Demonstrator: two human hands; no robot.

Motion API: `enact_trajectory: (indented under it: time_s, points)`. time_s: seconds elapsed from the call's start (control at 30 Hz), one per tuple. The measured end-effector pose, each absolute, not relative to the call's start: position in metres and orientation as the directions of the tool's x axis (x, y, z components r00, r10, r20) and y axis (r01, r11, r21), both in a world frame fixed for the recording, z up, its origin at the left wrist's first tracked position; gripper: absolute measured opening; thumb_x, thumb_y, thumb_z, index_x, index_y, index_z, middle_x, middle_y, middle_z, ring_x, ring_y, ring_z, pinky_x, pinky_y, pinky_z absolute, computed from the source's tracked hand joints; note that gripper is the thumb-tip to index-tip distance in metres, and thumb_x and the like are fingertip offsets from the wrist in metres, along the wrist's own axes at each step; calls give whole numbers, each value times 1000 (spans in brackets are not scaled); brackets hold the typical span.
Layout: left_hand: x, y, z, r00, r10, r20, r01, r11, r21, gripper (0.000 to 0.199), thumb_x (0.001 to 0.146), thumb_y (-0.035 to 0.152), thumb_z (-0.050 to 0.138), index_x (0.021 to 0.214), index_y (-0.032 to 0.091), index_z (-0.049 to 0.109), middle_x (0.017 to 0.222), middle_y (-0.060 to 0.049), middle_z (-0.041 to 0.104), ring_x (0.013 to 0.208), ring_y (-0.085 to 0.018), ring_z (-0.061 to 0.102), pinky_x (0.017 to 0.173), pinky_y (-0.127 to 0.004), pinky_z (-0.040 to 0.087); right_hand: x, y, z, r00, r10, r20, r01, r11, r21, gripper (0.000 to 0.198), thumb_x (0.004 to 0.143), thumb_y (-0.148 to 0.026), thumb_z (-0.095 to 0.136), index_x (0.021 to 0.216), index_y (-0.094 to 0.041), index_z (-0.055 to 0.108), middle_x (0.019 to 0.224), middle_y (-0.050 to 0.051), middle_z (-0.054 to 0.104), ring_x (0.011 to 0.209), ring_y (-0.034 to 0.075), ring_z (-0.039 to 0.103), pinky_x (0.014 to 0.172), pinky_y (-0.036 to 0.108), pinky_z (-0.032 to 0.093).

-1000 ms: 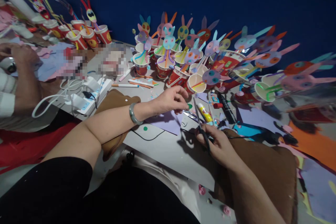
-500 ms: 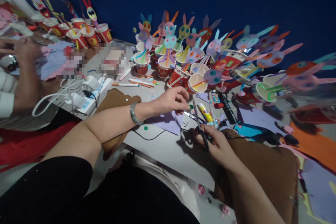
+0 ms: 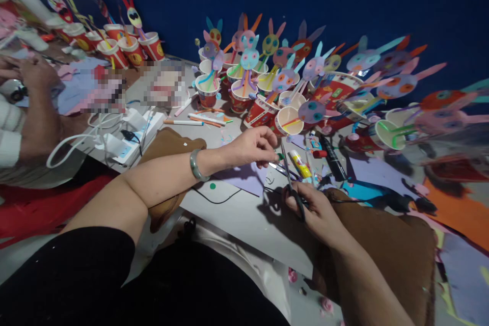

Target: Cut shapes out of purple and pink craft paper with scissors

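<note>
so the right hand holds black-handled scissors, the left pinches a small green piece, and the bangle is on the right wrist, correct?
Not quite: the head view shows the bangle on the left wrist, not the right. The rest stands: the right hand holds black-handled scissors and the left hand pinches a small green piece.

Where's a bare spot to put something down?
The white table looks bare along its front edge, between the purple paper and the brown cushion at right. It's crowded beyond the right hand: glue stick, black marker, then rabbit cups.
</note>
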State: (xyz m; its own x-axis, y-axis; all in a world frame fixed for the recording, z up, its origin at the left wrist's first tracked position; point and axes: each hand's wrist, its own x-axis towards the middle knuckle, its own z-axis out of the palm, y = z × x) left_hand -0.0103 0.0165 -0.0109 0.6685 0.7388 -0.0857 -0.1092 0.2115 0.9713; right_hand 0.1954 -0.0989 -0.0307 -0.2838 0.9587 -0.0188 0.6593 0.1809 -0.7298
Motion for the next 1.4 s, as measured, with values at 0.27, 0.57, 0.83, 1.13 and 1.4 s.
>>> enact_trajectory:
  time_s: [0.27, 0.57, 0.83, 1.13, 1.4]
  points:
    - [-9, 16, -9, 664, 741, -103, -94, 220, 971, 27, 72, 7, 68, 84, 16, 45, 53, 7, 58, 44, -6, 56, 48, -18, 44, 195, -99, -28, -272, 961, -40, 653, 154, -742, 43, 89, -56, 50, 63, -22, 47, 59, 1, 52, 64, 18, 47, 61, 30, 39]
    - [-9, 16, -10, 661, 742, -107, -106, 234, 966, 28, 71, 7, 68, 85, 16, 45, 52, 8, 57, 43, -6, 55, 47, -18, 45, 195, -99, -28, -263, 964, -43, 647, 142, -749, 43, 89, -55, 52, 62, -22, 46, 59, 0, 52, 63, 17, 47, 61, 29, 39]
    - [-9, 15, -9, 664, 742, -94, -119, 229, 966, 27, 71, 9, 68, 84, 16, 45, 52, 8, 57, 44, -7, 55, 47, -19, 45, 196, -98, -30, -249, 967, -50, 647, 128, -752, 44, 87, -58, 53, 62, -22, 46, 59, 0, 53, 62, 16, 46, 62, 30, 39]
    - [-10, 14, -7, 664, 739, -113, -99, 237, 967, 27, 72, 5, 66, 84, 16, 45, 53, 8, 56, 44, -6, 55, 49, -18, 45, 194, -98, -28, -261, 965, -29, 648, 153, -746, 45, 89, -57, 50, 60, -22, 45, 57, 0, 49, 60, 16, 45, 59, 29, 38]
    - [-9, 15, -8, 668, 736, -105, -98, 227, 969, 26, 72, 6, 66, 85, 16, 45, 51, 8, 56, 44, -6, 55, 48, -18, 43, 195, -98, -29, -281, 959, -28, 633, 163, -757, 43, 90, -55, 50, 62, -23, 44, 57, -1, 48, 59, 16, 45, 59, 29, 37]
